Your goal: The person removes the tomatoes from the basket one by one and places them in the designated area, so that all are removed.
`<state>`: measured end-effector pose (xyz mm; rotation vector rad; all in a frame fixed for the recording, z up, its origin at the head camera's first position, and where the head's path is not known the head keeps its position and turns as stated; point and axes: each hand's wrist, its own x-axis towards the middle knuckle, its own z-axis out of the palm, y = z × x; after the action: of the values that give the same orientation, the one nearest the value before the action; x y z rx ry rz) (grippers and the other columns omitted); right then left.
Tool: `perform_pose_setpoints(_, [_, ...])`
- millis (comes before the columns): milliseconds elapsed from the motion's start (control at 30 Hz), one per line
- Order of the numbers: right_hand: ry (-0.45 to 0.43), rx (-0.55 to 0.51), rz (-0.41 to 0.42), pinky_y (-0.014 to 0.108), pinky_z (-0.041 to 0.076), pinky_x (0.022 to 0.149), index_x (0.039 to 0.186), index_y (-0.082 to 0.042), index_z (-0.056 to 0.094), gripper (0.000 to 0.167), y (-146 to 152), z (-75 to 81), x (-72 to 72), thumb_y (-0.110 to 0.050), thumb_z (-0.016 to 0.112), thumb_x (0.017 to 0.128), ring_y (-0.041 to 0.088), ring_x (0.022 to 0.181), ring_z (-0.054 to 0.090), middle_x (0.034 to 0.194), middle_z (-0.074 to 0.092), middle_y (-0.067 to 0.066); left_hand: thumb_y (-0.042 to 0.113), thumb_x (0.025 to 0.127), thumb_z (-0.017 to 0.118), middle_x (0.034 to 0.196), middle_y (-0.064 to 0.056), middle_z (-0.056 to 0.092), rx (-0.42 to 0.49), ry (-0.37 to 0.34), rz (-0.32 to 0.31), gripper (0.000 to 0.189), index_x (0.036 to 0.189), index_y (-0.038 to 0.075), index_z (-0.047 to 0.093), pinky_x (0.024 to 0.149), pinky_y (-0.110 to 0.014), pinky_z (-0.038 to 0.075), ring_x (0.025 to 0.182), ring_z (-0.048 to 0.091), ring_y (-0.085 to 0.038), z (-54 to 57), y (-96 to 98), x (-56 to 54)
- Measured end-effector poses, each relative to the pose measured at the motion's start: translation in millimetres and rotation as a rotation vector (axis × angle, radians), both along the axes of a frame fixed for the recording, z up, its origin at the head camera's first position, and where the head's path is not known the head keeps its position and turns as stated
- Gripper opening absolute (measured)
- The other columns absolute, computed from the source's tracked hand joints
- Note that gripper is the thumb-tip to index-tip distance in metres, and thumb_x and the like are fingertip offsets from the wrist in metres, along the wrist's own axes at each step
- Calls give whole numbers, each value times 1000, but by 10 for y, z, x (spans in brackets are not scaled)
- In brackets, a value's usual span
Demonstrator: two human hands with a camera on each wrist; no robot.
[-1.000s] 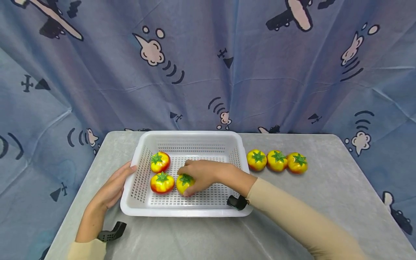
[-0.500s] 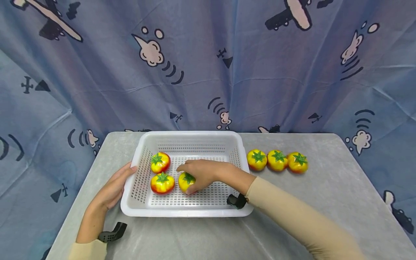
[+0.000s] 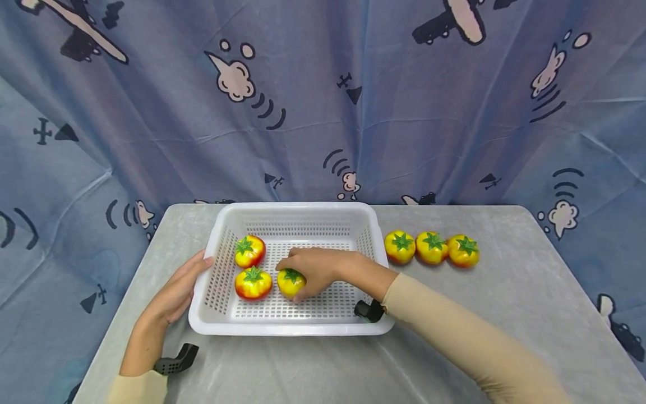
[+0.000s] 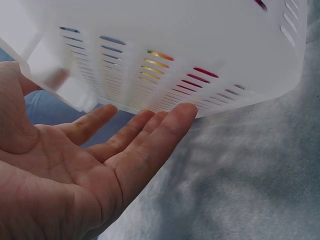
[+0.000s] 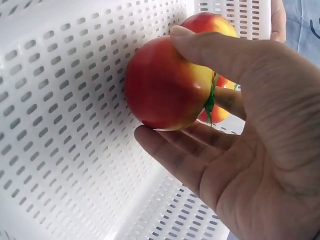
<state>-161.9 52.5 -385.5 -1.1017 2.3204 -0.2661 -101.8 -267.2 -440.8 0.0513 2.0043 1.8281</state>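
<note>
My right hand [image 3: 315,272] reaches into a white plastic basket [image 3: 287,329] and grips a yellow-and-red tomato [image 3: 290,283] with a green leafy top. In the right wrist view, the thumb lies on one side of this glossy tomato [image 5: 162,85] and the fingers curl on the other, close to the slotted floor. Two more tomatoes, a rear one [image 3: 249,251] and a front one [image 3: 253,283], sit along the basket's left part. My left hand [image 3: 174,289] holds the basket's left side, thumb over the rim, fingers [image 4: 167,127] under it against the slotted wall.
To the right of the basket, three tomatoes [image 3: 432,248] stand in a row on the grey table [image 3: 504,292]. A blue curtain [image 3: 313,101] with cartoon planes hangs right behind the table's back edge.
The right hand and its tomato have shifted slightly to the right, away from the front-left tomato. The left hand keeps its place at the basket's side.
</note>
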Motion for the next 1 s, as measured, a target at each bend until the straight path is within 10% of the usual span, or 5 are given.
perform_pose_setpoints(1000, [85,-188,-121,38,55,112,153,-22,55,68,437,346,189,-30,84,92,19,125,62,150,58,5,48,115,33,169,-32,27,-23,-17,6,72,172,19,0,95,-49,63,126,64,-22,-4,27,11])
